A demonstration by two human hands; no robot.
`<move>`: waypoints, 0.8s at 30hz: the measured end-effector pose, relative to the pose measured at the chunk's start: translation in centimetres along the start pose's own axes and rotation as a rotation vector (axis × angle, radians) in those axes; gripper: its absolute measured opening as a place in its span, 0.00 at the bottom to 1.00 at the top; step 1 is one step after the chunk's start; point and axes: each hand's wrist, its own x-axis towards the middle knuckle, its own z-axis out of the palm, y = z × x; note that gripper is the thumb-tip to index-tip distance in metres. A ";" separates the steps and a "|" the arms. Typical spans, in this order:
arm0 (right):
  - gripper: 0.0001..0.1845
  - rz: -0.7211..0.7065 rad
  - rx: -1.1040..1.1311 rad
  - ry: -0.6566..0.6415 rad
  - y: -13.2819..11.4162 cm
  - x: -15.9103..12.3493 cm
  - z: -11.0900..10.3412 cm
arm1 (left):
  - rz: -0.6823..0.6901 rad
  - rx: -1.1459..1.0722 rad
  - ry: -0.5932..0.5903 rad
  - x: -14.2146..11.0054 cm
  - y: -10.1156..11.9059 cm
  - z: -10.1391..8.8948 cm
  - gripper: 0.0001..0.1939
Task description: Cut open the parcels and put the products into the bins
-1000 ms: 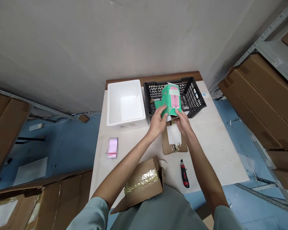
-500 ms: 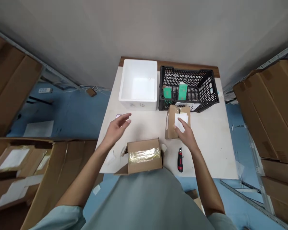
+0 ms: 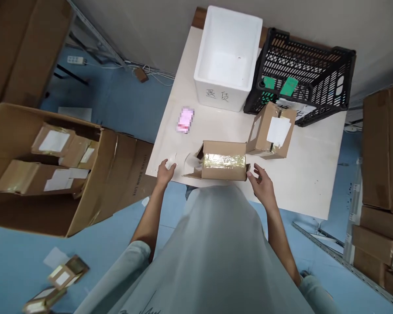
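My left hand rests at the near edge of the white table, fingers apart, touching a white paper scrap. My right hand hovers open with spread fingers just right of a small cardboard box sealed with shiny tape, which lies between both hands. Neither hand holds anything. Behind it stands a second cardboard box with a white label. The box cutter seen earlier does not show.
A white foam box and a black plastic crate holding two green boxes stand at the table's back. A pink item lies mid-left. A large open carton of parcels sits left; stacked cartons right.
The green box left my hands and now stands in the crate. Both hands drew back to the taped box at the near edge; the view tipped down and left.
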 end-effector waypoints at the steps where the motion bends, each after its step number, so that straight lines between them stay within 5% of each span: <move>1: 0.50 -0.006 -0.030 -0.001 -0.2 -0.4 0.3 | 0.012 0.028 0.011 0.4 -0.7 0.4 0.40; 7: 0.48 -0.063 -0.152 0.013 -0.1 -1.0 1.4 | 0.212 0.254 -0.096 3.9 -2.0 2.9 0.62; 13: 0.44 -0.103 -0.187 0.036 -0.3 -0.9 1.5 | 0.354 0.268 -0.155 4.2 -1.7 4.9 0.21; 18: 0.46 -0.085 -0.200 0.077 -0.3 -1.0 1.9 | 0.357 0.024 -0.170 3.8 -0.4 5.2 0.17; 24: 0.42 -0.094 -0.195 0.128 -0.2 -1.3 2.8 | 0.221 -0.290 -0.494 2.6 3.8 6.9 0.09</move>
